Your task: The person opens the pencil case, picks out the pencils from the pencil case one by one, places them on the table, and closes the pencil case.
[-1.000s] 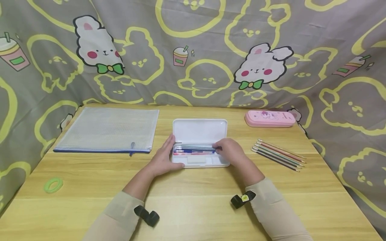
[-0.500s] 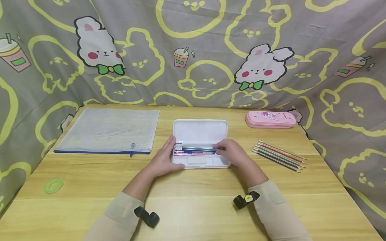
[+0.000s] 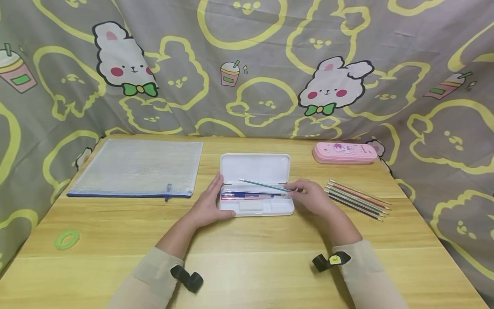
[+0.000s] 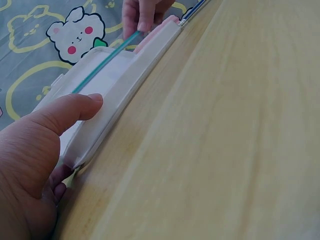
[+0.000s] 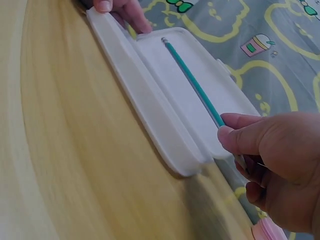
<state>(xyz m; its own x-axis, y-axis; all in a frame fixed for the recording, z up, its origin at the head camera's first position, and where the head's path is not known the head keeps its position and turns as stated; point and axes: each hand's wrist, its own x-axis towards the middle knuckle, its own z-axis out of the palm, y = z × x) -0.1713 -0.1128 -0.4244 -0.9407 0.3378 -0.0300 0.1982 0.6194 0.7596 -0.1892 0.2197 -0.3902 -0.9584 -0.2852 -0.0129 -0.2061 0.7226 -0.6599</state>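
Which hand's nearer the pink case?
Right. The right hand, pinching a teal pencil, is in front and left of the pink case, apart; the left hand is farther left, gripping the white case.

A study nook, whether at home cannot be told: rabbit-printed fabric [image 3: 266, 56] hangs round three sides of a wood-grain worktop [image 3: 247, 257] bearing pencils [image 3: 358, 200], a mesh zip pouch [image 3: 139, 167] and an open pencil box [image 3: 254, 167].
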